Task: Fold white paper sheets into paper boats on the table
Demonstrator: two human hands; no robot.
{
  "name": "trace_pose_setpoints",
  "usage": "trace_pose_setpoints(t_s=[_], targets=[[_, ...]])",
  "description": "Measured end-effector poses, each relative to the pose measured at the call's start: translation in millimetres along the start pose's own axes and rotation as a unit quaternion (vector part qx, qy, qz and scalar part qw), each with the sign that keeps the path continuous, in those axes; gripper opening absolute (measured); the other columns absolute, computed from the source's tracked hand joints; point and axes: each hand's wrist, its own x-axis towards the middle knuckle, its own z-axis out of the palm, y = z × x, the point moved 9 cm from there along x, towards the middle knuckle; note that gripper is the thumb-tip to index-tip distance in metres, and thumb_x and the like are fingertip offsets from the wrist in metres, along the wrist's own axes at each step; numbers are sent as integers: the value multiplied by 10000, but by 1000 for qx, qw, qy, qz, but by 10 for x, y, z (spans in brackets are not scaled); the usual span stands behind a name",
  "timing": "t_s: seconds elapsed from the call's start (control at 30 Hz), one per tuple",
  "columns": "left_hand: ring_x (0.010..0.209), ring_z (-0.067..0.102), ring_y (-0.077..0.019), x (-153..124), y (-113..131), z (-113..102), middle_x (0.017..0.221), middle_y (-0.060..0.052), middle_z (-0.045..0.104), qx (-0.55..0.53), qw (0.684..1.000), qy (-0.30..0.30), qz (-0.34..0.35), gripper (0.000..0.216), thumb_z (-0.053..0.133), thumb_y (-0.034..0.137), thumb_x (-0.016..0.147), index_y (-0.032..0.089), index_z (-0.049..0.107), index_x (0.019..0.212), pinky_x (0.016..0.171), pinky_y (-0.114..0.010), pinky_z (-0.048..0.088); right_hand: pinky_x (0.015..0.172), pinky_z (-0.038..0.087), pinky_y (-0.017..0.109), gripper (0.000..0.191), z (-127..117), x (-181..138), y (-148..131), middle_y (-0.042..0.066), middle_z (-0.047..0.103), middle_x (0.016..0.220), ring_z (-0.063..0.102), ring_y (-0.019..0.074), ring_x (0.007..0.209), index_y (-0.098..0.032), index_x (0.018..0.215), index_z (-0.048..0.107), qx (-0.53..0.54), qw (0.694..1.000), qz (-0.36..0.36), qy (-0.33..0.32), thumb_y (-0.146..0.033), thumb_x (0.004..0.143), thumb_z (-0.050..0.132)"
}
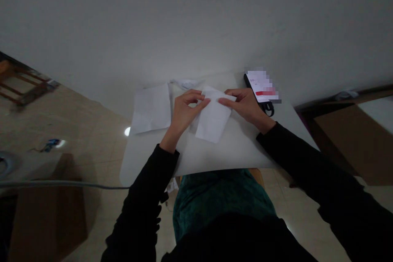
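Between my two hands a small white sheet of paper [213, 120] is held up over the white table [196, 159], tilted, its lower edge toward me. My left hand [186, 108] pinches its upper left edge between thumb and fingers. At the upper right corner my right hand [242, 102] grips it the same way, thumb on top. Left of my left hand lies another white sheet [152, 108] with faint creases. Behind my hands, a crumpled, whitish piece [187, 84] rests near the wall; its kind is unclear.
A phone [262, 86] with a lit screen stands at the table's back right, a black loop [269, 109] beside it. The wall [196, 20] rises directly behind the table. Cardboard boxes [359, 139] are at right, another box [49, 213] at lower left. A cable [67, 184] runs along the left.
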Motion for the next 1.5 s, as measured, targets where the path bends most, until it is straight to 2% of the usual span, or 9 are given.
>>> trace_pose_setpoints(t_s=[0.1, 0.23, 0.47, 0.63, 0.7, 0.83, 1.03, 1.27, 1.5], targets=[[782, 697, -137, -14, 3, -34, 833, -23, 770, 10, 1000, 21, -7, 160, 839, 381, 775, 229, 790, 766, 749, -276, 558, 590, 413, 281, 333, 1, -8, -53, 6, 664, 719, 571, 137, 660, -196, 691, 702, -17, 1000, -18, 9, -497, 792, 802], [723, 694, -135, -48, -41, -32, 785, -18, 775, 16, 999, 27, -36, 197, 848, 416, 769, 225, 801, 777, 724, -276, 555, 593, 405, 279, 351, -21, -33, -151, 6, 651, 693, 565, 136, 661, -197, 664, 679, -42, 998, -44, 34, -496, 816, 782], [650, 669, -104, -37, -104, -110, 758, -10, 763, -44, 994, 89, -52, 247, 831, 451, 780, 211, 776, 765, 640, -226, 540, 531, 307, 263, 467, 4, -27, -142, -28, 521, 614, 444, 95, 584, -184, 591, 588, -27, 999, -35, -4, -549, 812, 777], [587, 628, -89, -52, -164, -101, 703, 0, 739, -25, 993, 84, -75, 261, 836, 461, 778, 209, 771, 768, 533, -195, 468, 475, 189, 274, 576, -77, -26, -148, -59, 356, 519, 294, 70, 505, -192, 499, 459, -100, 993, -40, 40, -548, 822, 776], [639, 663, -103, -57, -179, -83, 763, -11, 764, -34, 993, 79, -75, 251, 849, 455, 764, 213, 783, 781, 554, -202, 494, 471, 181, 276, 580, -102, -23, -176, -62, 345, 507, 283, 68, 494, -195, 493, 444, -120, 990, -54, 47, -530, 832, 773], [764, 721, -134, -52, -179, -88, 903, -37, 798, -65, 992, 91, -64, 227, 887, 424, 717, 222, 801, 774, 643, -234, 565, 484, 234, 269, 515, -121, -9, -219, -46, 437, 527, 370, 78, 510, -190, 516, 489, -131, 987, -84, 36, -461, 851, 771], [681, 706, -104, -93, -152, -85, 817, -12, 792, -86, 987, 118, -73, 203, 923, 387, 675, 240, 804, 750, 642, -221, 569, 591, 443, 269, 217, -133, -31, -272, 5, 715, 754, 617, 134, 679, -214, 761, 723, -76, 989, -106, 66, -402, 843, 791], [621, 693, -85, -181, 38, -51, 733, 19, 772, -51, 986, 153, -32, 188, 911, 354, 692, 232, 774, 730, 604, -196, 560, 607, 469, 274, 272, -60, -127, -462, -4, 703, 716, 627, 133, 675, -213, 702, 693, -50, 986, -128, 100, -422, 845, 793], [693, 743, -114, -257, 190, -37, 813, 2, 799, -40, 981, 190, -6, 205, 890, 373, 736, 237, 785, 848, 623, -214, 593, 634, 483, 295, 306, -127, -165, -501, 1, 702, 738, 616, 143, 684, -227, 718, 691, -80, 977, -129, 149, -489, 858, 765]])
